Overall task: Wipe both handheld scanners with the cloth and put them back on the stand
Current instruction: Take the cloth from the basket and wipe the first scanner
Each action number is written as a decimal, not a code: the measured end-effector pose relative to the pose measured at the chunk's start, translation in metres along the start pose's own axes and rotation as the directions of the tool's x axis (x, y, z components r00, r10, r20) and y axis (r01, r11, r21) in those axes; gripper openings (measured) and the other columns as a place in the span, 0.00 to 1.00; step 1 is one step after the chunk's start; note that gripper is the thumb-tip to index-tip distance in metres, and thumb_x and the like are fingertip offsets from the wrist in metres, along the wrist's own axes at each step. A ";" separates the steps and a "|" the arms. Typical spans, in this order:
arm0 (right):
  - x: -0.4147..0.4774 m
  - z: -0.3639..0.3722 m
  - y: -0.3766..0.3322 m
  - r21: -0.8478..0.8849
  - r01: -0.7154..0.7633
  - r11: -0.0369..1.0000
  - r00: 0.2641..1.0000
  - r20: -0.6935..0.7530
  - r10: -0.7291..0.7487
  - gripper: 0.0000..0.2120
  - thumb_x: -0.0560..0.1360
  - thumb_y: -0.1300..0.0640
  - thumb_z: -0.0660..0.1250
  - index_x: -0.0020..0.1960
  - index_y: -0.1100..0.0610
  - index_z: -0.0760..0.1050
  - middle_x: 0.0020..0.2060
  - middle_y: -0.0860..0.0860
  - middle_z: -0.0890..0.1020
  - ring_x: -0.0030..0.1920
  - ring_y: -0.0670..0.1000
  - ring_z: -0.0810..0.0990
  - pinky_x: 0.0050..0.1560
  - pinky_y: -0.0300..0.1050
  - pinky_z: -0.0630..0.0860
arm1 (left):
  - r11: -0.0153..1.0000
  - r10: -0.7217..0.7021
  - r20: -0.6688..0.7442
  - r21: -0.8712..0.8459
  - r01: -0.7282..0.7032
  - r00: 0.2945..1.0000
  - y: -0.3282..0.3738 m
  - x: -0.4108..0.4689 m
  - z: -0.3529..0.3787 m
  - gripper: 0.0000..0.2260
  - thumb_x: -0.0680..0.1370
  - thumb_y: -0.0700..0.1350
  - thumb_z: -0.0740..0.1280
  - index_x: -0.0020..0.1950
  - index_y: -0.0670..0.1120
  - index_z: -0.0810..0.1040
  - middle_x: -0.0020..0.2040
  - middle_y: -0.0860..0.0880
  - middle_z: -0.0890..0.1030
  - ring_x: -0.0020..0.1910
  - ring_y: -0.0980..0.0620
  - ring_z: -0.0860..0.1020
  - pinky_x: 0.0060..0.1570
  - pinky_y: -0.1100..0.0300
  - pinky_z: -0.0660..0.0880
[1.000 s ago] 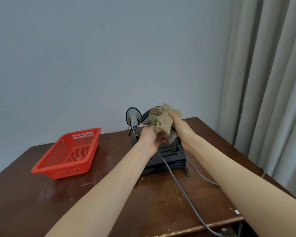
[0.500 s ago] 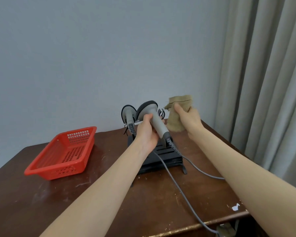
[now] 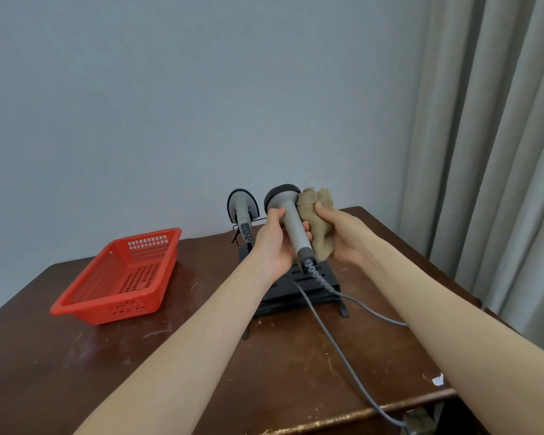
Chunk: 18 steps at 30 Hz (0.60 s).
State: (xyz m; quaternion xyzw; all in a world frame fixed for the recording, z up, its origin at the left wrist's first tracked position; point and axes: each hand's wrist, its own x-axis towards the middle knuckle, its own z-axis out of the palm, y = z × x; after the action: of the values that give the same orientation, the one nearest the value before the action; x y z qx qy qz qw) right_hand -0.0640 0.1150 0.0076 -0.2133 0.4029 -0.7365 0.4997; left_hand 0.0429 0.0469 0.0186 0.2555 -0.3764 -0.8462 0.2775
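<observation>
- While the left hand (image 3: 272, 243) is wrapping its fingers around the handle of a grey handheld scanner with a dark rounded head (image 3: 288, 215), it is holding that scanner up above the black slatted metal stand (image 3: 308, 287), head tilted up and away toward the wall.
- The right hand (image 3: 343, 237) is gripping a bunched tan burlap-like cloth (image 3: 316, 227), thumb on top and fingers curled beneath, and is pressing the cloth against the right side of the held scanner's neck and handle.
- A second grey handheld scanner with a dark head rim (image 3: 243, 208) is sitting upright in the stand's wire holder, just beside and to the left of the held one, not touching either hand.
- A grey cable (image 3: 343, 356) is running from the bottom of the held scanner, coiled at first, then straight, down across the stand and over the near edge of the dark brown wooden table (image 3: 76, 372); another stretch of grey cable is curving off to the right behind the right forearm.
- A red perforated plastic basket (image 3: 120, 277) is resting on the table's left part, well apart from the stand.
- A pale grey curtain (image 3: 490, 152) is hanging along the right side, next to a plain blue-grey wall (image 3: 170, 105).
</observation>
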 end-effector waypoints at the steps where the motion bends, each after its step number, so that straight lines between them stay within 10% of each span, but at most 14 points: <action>1: 0.001 -0.001 0.001 -0.002 -0.006 1.000 1.000 0.007 0.006 0.17 0.77 0.55 0.64 0.62 0.63 0.71 0.37 0.56 0.80 0.34 0.50 0.79 0.36 0.43 0.79 | 1.000 0.003 0.005 -0.001 -0.003 1.000 0.001 0.000 -0.001 0.13 0.80 0.48 0.60 0.54 0.38 0.73 0.36 0.43 0.76 0.33 0.49 0.75 0.36 0.56 0.76; 12: 0.005 0.001 0.002 -0.451 0.397 0.799 0.836 -0.181 -0.518 0.11 0.75 0.66 0.64 0.54 0.54 0.75 0.44 0.53 0.82 0.41 0.49 0.82 0.40 0.40 0.80 | 0.999 0.027 0.093 -0.032 -0.024 0.995 0.006 0.000 -0.008 0.09 0.79 0.41 0.59 0.57 0.40 0.70 0.47 0.41 0.71 0.39 0.47 0.75 0.47 0.47 0.78; 18: 0.000 0.012 0.009 -0.472 0.371 0.800 0.884 -0.085 -0.461 0.07 0.75 0.59 0.65 0.49 0.52 0.81 0.45 0.53 0.84 0.49 0.53 0.83 0.51 0.49 0.80 | 0.997 0.072 0.076 0.030 -0.074 0.995 0.003 0.002 -0.009 0.16 0.79 0.38 0.61 0.66 0.36 0.70 0.59 0.38 0.77 0.56 0.42 0.78 0.52 0.48 0.78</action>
State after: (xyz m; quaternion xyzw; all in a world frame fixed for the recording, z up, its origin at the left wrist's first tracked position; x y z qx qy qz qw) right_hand -0.0503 0.1084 0.0076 -0.3313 0.5495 -0.7345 0.2211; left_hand 0.0480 0.0394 0.0151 0.2143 -0.4095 -0.8381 0.2896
